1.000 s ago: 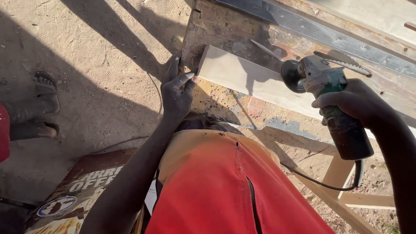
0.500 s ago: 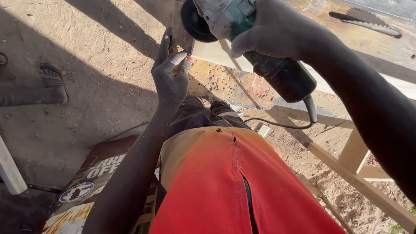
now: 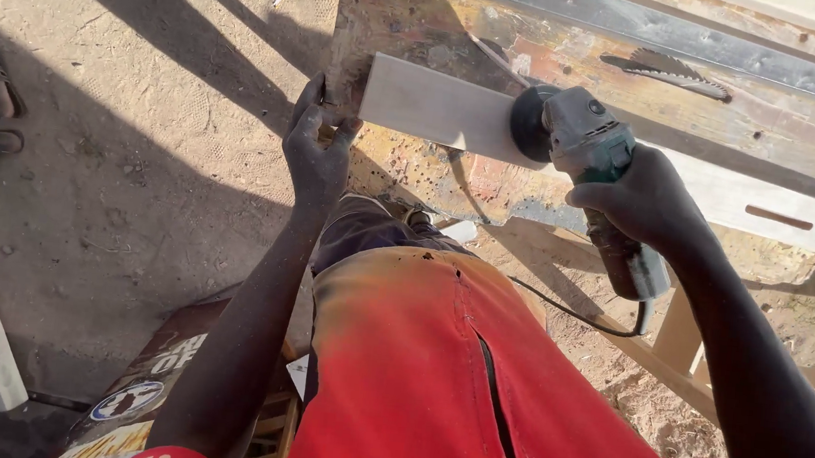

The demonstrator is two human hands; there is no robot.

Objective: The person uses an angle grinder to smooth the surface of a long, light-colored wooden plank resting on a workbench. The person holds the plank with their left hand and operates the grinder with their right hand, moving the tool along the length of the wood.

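Head view: left hand (image 3: 319,148) clamped on plank (image 3: 437,112) end; right hand (image 3: 648,201) gripping angle grinder (image 3: 586,151), disc on plank.

A flattened printed sack (image 3: 132,401) lies on the ground at lower left, under the left forearm: dark brown with pale lettering and a round blue-and-white emblem.

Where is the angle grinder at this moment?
In the head view, the angle grinder is right of centre, gripped by the right hand, its disc against the pale board on the workbench.
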